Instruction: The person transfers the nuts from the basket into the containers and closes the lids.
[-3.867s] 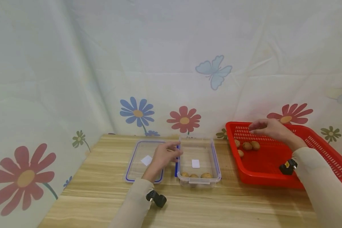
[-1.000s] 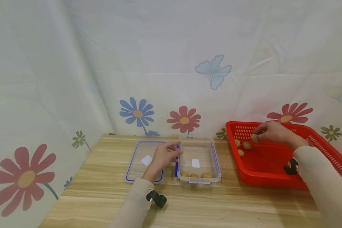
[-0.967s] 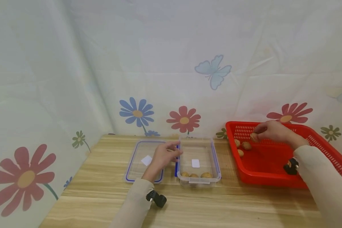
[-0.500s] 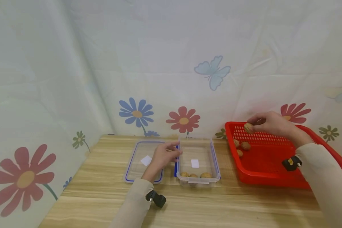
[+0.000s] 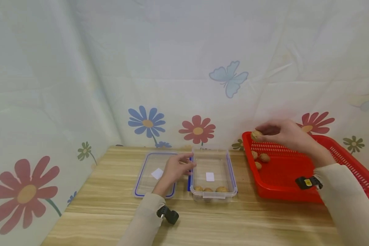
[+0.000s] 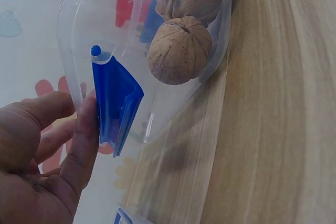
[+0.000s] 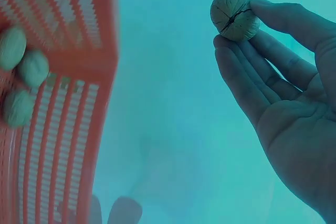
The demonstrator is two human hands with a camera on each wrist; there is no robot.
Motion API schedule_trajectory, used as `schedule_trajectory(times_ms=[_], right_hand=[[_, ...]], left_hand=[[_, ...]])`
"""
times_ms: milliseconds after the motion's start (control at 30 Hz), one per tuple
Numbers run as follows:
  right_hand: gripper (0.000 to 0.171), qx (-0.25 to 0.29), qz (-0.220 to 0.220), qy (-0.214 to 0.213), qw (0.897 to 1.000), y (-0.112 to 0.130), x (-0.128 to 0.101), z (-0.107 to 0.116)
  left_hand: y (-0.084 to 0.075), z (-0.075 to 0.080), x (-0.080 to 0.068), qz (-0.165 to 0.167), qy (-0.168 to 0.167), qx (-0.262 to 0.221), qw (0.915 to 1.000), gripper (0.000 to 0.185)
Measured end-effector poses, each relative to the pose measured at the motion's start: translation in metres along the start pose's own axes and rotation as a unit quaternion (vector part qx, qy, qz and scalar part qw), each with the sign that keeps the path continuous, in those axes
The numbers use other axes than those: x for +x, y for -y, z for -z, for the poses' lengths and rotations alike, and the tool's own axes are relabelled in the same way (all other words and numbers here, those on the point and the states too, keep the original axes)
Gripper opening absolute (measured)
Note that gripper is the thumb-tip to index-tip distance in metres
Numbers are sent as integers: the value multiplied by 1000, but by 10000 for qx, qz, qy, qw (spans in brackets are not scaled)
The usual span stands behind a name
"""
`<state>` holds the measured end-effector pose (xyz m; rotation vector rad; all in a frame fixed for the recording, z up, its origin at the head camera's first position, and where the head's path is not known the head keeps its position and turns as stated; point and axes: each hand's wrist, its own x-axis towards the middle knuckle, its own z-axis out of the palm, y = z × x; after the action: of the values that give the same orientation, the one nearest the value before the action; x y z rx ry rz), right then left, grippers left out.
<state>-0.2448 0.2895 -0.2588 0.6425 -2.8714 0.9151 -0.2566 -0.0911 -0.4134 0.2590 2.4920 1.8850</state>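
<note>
My right hand (image 5: 279, 131) pinches a walnut (image 5: 256, 135) between thumb and fingertips, above the far left corner of the red basket (image 5: 298, 191); the right wrist view shows the same walnut (image 7: 234, 16) at my fingertips (image 7: 231, 59). Three walnuts (image 5: 259, 160) lie in the basket's left part, also in the right wrist view (image 7: 21, 82). My left hand (image 5: 175, 167) holds the left wall of the clear box (image 5: 214, 195) at its blue clasp (image 6: 116, 100). Three walnuts (image 5: 208, 189) lie at that box's near end.
A clear lid with a blue rim (image 5: 147, 179) lies flat left of the box, under my left hand. All stand on a wooden table (image 5: 203, 222) walled by a flowered cloth (image 5: 184, 68) behind and to the left.
My right hand took a walnut from the basket, lifted it and carried it left to the basket's far left corner. The left hand has stayed put.
</note>
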Motion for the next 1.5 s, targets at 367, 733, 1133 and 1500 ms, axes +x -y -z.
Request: schedule_trajectory(times_ms=[367,733,1133,1500], right_hand=[[42,833,350,-140,9958,21,-6,-26],[36,1286,667,-286,9890,39,-9,-59],[36,1796,940,47,9792,55,-2,-99],[35,1854,1122,423,9753,63,9,-128]], left_hand=[[-1,1,-1,-56,49,130,9999,46],[0,0,-1,-15,28,86,10000,46],[-1,-1,-1,-1,39,-22,10000,47],[0,-1,0,-38,17,8,10000,46]])
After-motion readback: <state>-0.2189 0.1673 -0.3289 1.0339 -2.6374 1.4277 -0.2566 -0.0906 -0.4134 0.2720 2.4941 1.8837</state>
